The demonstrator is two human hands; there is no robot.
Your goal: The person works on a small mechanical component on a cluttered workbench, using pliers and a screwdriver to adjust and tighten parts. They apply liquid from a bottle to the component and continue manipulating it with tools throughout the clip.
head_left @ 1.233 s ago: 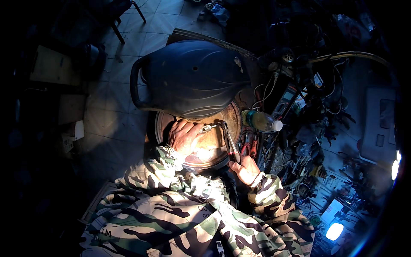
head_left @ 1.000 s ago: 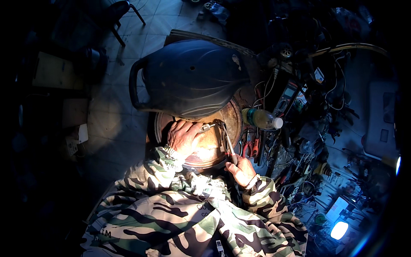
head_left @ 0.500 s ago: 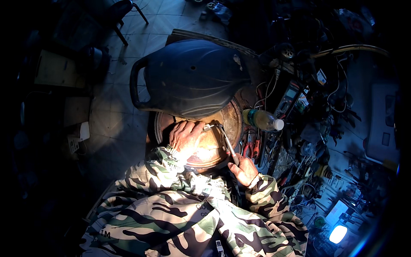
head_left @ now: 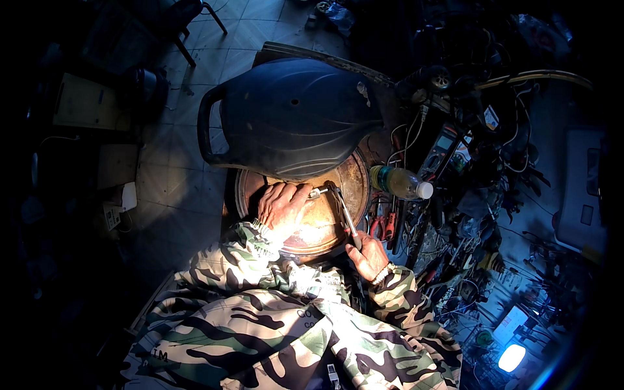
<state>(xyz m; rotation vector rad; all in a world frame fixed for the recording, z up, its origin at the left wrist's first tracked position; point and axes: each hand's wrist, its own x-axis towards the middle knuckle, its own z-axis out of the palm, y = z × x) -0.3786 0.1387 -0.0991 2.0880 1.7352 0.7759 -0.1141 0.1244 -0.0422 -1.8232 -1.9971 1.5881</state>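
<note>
My left hand (head_left: 283, 209) is closed around a small silver cylindrical metal part (head_left: 316, 194), its far end showing past my fingers. My right hand (head_left: 369, 256) grips the dark handle of a long, shiny metal hand tool (head_left: 348, 218). The tool's dark head meets or sits very close to the silver part's end; its exact kind is hard to make out. Both hands work over a round, rusty metal surface with a raised rim (head_left: 312, 245). Beyond them, a large black plastic cover (head_left: 292, 110) with a loop handle overlaps the round surface's far side.
A clear plastic bottle with a white cap (head_left: 404, 182) lies just right of the round surface. Red-handled pliers (head_left: 390, 225) are near it. Farther right are a multimeter (head_left: 442, 144), cables and cluttered tools. A bright lamp (head_left: 511, 357) glows at lower right.
My right hand and the tool's handle have shifted very slightly. My left hand keeps its hold on the silver part.
</note>
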